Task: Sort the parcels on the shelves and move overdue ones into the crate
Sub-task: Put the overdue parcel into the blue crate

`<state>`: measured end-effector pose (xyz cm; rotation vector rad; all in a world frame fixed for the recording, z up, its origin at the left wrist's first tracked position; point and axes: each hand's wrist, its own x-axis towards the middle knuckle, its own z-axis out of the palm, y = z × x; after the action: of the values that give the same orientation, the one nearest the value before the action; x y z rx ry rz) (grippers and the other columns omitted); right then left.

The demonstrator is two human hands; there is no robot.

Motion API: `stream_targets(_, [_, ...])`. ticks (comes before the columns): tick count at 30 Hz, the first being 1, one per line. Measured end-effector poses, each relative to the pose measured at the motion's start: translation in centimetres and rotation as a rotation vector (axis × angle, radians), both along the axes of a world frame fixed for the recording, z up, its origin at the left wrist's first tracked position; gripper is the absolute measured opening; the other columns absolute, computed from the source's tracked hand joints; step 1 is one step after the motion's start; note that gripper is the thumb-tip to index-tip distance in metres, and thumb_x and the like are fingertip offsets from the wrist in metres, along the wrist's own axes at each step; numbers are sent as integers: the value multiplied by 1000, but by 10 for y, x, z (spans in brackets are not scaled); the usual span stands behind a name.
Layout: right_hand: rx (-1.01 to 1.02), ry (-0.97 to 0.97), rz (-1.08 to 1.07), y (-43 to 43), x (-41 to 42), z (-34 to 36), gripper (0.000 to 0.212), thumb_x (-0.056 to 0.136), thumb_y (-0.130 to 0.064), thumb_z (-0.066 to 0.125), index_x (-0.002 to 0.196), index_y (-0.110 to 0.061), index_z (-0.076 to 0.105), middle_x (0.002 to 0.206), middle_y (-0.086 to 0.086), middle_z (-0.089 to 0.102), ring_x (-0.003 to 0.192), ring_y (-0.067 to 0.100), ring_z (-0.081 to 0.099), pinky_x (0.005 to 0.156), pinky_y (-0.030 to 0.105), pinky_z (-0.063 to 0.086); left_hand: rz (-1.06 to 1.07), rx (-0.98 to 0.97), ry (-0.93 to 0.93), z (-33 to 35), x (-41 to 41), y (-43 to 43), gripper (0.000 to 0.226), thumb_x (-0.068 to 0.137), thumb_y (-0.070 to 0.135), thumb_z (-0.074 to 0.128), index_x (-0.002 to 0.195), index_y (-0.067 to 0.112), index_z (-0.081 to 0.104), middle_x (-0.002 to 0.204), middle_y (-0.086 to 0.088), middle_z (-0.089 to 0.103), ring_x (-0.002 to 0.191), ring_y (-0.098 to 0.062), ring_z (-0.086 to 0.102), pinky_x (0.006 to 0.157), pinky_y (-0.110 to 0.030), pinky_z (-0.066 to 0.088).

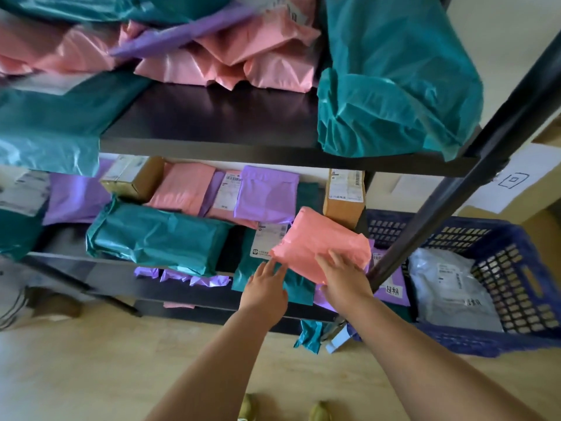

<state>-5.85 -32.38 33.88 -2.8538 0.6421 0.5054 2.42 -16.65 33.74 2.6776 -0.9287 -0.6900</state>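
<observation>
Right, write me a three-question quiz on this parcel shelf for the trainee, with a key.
1. Fill in: the blue crate stands on the floor to the ____ of the shelves.
2. True or false: the crate is empty.
3. Which colour is the parcel that the right hand rests on? A teal, B pink, C purple.
Key: 1 right; 2 false, a grey parcel lies in it; 3 B, the pink parcel.
</observation>
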Motion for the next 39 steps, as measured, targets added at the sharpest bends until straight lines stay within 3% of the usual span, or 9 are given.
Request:
stream_targets(5, [-54,-54,-25,8,4,6,60,96,-14,52,149,-25,27,156,3,29,140,29,36,103,43,47,-72,-24,8,-3,16,7,64,98,18,48,155,23,19,162,6,14,148,-20,16,119,-41,26])
stream_targets(10, [-131,-77,-27,19,9,16,37,95,-6,49,130,-20,47,123,3,62,109,23,62,84,34,52,-85,-69,59,6,31,15,64,96,15,48,154,25,23,159,7,22,144,-20,25,114,-39,34])
stream_targets(18, [-142,-345,-185,15,11,41,46,89,1,50,129,-20,57,120,0,64,109,24,60,78,31,45,79,-231,137,31,36,17,59,96,16,53,151,22,32,155,1,34,132,-24,46,104,-34,41])
stream_targets(24, [38,-749,-389,14,5,84,19,83,-1,61,95,-14,68,92,6,68,83,29,62,65,38,51,361,-531,368,59,42,10,59,90,24,65,145,24,41,139,3,51,85,-9,59,69,-29,51])
stream_targets(28, [413,-799,-669,19,-1,114,18,85,-2,57,83,-17,66,83,-1,68,75,18,62,64,31,49,412,-696,534,77,47,7,78,76,51,72,141,16,47,139,-3,53,117,-19,57,93,-37,51])
stream_targets(31, [756,-792,-814,24,-7,118,26,83,7,52,85,-12,69,85,10,72,78,24,67,70,37,53,474,-829,759,87,46,11,103,54,67,78,137,12,51,127,-6,63,116,-19,61,102,-44,48])
stream_targets(34, [930,-795,-894,29,-12,110,32,79,10,48,82,-11,72,90,19,74,83,33,68,75,42,50,450,-916,940,96,43,15,74,68,52,79,127,11,60,106,-2,74,101,-20,70,96,-39,52])
stream_targets(36, [945,-785,-914,30,-15,104,33,79,8,47,80,-13,73,88,17,74,86,35,68,78,45,51,443,-952,996,98,41,17,46,81,35,73,118,9,66,106,-6,75,102,-26,70,94,-42,55])
stream_targets(39, [912,-766,-908,34,-20,104,37,81,2,47,84,-22,75,84,7,76,91,33,70,86,50,54,509,-1006,981,100,42,20,34,84,24,73,113,6,69,107,-10,74,103,-29,70,96,-48,53])
